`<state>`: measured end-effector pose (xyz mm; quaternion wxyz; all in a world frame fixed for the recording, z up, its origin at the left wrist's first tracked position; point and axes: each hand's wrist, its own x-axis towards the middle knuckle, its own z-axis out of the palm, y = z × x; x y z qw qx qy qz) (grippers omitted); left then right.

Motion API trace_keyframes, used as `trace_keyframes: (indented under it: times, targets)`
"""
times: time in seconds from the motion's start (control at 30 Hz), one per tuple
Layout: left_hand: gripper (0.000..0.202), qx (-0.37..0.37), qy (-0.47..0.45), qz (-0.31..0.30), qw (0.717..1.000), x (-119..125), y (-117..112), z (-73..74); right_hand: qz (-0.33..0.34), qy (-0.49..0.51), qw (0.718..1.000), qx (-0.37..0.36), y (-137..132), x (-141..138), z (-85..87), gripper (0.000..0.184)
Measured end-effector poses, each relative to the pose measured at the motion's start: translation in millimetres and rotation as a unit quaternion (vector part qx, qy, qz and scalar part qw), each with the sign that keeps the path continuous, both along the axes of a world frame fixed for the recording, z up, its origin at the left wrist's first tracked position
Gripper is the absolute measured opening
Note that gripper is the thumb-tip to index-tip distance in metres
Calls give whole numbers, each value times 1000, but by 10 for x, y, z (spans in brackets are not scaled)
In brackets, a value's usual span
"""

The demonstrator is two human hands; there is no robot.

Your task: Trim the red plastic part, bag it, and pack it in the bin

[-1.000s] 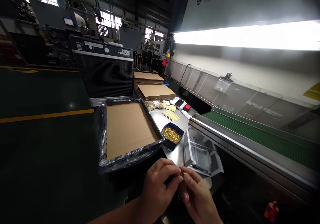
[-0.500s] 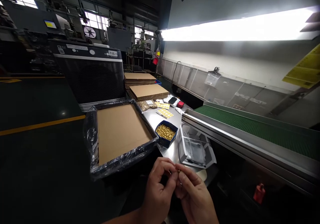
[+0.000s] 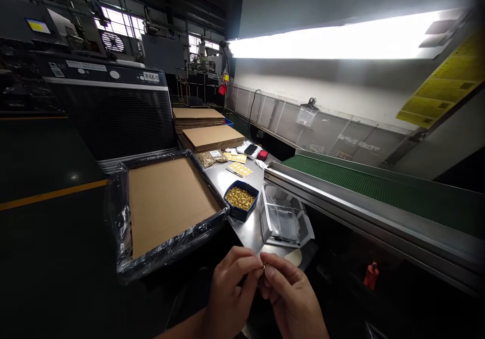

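Observation:
My left hand (image 3: 235,288) and my right hand (image 3: 291,291) meet fingertip to fingertip in front of the metal table. Pinched between them is a small brass-coloured part (image 3: 264,266), too small to make out its exact kind. Both hands are closed, thumbs against forefingers. Just beyond them on the table stands a dark blue bin (image 3: 241,214) filled with small gold-coloured metal parts (image 3: 240,198). Right of the bin sits a grey tray (image 3: 268,228) holding clear plastic bags (image 3: 285,224).
At left lies a box lined with black plastic (image 3: 170,245), a cardboard sheet (image 3: 170,202) inside. Cardboard stacks (image 3: 214,138), a bag of brass parts (image 3: 210,158), sticker sheets (image 3: 239,170) and a phone (image 3: 250,149) lie farther back. A green conveyor (image 3: 341,180) runs along the right.
The view has turned slightly right, so the surroundings appear shifted left. My hands remain together at the small part, and a bit more of it shows between the fingertips.

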<state>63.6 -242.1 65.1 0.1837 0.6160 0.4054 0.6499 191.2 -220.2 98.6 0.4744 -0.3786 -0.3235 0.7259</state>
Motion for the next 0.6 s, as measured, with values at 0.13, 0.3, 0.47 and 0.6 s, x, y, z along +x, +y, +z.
trace_keyframes:
  times: [0.13,0.3,0.47,0.6]
  targets:
    - [31,75,78,20,994,-61,28,16,0,-20,1000,4,25,22,-6,34]
    - [13,-25,-77,-7,997,57,59,23,24,-38,999,-10,99,45,-16,29]
    - [18,-11,-102,-11,995,151,101,-12,8,-83,996,-17,138,109,42,32]
    - [18,22,-101,-4,995,227,117,11,16,-109,994,2,147,216,85,33]
